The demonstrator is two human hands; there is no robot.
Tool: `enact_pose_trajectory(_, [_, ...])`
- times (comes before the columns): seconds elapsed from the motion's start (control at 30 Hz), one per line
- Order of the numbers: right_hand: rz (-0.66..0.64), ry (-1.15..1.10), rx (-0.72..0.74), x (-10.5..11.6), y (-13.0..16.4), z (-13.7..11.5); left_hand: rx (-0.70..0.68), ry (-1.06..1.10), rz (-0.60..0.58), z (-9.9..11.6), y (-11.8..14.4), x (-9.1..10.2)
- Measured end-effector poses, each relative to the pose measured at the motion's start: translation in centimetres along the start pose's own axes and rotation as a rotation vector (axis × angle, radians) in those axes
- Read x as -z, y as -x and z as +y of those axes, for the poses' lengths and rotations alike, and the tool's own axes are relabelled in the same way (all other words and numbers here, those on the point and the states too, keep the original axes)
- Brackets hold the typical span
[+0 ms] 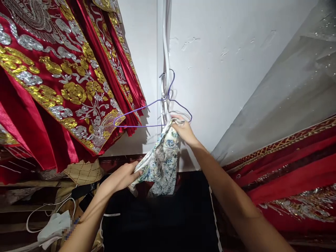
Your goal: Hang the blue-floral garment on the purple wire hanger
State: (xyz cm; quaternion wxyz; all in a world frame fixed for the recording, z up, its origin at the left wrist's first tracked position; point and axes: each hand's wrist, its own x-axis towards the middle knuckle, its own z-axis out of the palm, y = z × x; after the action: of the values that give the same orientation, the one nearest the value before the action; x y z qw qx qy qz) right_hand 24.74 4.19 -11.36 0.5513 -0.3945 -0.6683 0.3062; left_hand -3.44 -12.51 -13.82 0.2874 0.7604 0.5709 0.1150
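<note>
A floral cloth (161, 164), printed in blue and green on white, is hanging bunched between the two hands in front of a white wall (223, 70). The right hand (185, 131) is gripping its top edge, fingers closed around the fabric, just under the lower wire of a purple hanger (147, 105). The hanger is dangling from a white cord (165, 52) directly above that hand. The left hand (122, 176) is pinching the cloth's lower left corner, lower and to the left of the right hand. Up and left of the left hand, a red embroidered garment (52, 80) with gold and silver flowers is hanging. Right of the right forearm, grey sheer fabric (288, 91) is draping over more red cloth (288, 178).
</note>
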Motion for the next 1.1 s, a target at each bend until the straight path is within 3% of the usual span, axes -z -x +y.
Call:
enact_pose_trajectory(0.1, [-0.159, 0.076, 0.026, 0.2, 0.7, 2.1, 0.053, -0.105, 0.009, -0.9, 1.1, 1.4])
enact_pose_trajectory(0.17, [-0.195, 0.201, 0.111, 1.5, 1.9, 2.3, 0.033, -0.181, 0.071, -1.1, 1.4, 2.4])
enact_pose_trajectory(0.37, [-0.163, 0.516, 0.244, 8.6, 4.6, -1.0, -0.181, -0.269, 0.452, 0.7, -0.7, 6.1])
enact_pose_trajectory(0.47, [-0.105, 0.589, 0.266, 10.9, 4.8, -2.9, -0.233, -0.274, 0.565, 2.8, -2.3, 8.3])
enact_pose_trajectory(0.67, [-0.135, 0.564, 0.229, 11.5, 5.2, -4.9, -0.449, -0.316, 0.656, 8.3, -4.4, 10.8])
enact_pose_trajectory(0.77, [-0.192, 0.484, 0.214, 10.4, 6.1, -5.3, -0.533, -0.268, 0.596, 9.3, -6.6, 10.6])
enact_pose_trajectory(0.83, [-0.111, 0.429, 0.191, 10.0, 6.8, -5.2, -0.517, -0.19, 0.566, 8.7, -8.2, 10.3])
enact_pose_trajectory(0.97, [0.257, 0.285, 0.083, 11.0, 6.9, -5.0, -0.502, -0.184, 0.629, 6.9, -9.9, 10.2])
enact_pose_trajectory(1.03, [0.323, 0.297, 0.023, 12.4, 6.2, -5.5, -0.499, -0.254, 0.675, 6.6, -9.6, 10.4])
enact_pose_trajectory(1.1, [0.289, 0.333, -0.034, 14.1, 5.4, -6.5, -0.474, -0.302, 0.718, 6.6, -9.0, 10.7])
